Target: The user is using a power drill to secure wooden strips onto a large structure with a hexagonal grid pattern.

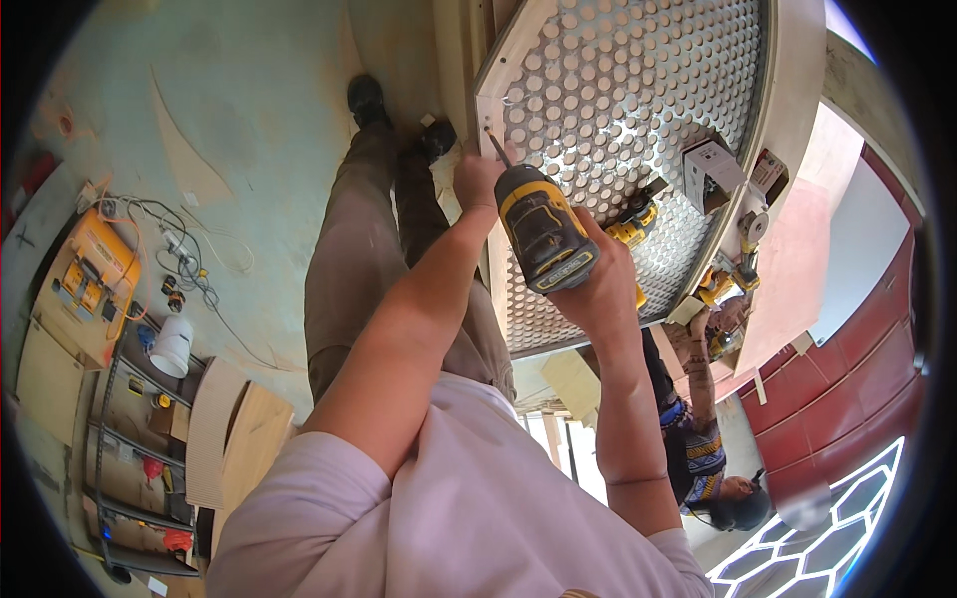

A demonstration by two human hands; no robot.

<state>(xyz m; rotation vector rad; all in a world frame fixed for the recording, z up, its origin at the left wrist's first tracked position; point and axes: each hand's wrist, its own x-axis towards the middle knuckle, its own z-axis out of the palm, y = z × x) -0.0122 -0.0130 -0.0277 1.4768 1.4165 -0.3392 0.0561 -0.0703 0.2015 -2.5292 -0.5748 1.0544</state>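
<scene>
Yellow and black plastic marks the cordless drill (pixel 543 227), which is gripped in the closed right hand (pixel 598 289) by its handle. Its long axis is pointed up and to the left in the picture, so that the bit (pixel 495 149) is met at the pale wooden frame (pixel 490 115) of a large perforated panel (pixel 618 100). The left hand (pixel 477 179) is held closed just beside the bit, its fingers pinched at or near the tip; what is pinched there cannot be told, as it is too small. The left hand is thus the nearer one to the frame edge, and the drill body lies behind it, toward the person. Both forearms are raised from the lower edge over a pale shirt.

Beyond the hands, a second yellow drill (pixel 634 221) is laid on the perforated panel, with a small open box (pixel 710 171) near it. At the panel's far edge another person's hands (pixel 720 299) are at work with more yellow tools. On the floor to the left, a yellow tool case (pixel 95 269), tangled cables (pixel 184 249) and a white bucket (pixel 171 344) are seen well apart from the work. Nothing is seen between the bit and the frame except the left hand's own fingers.
</scene>
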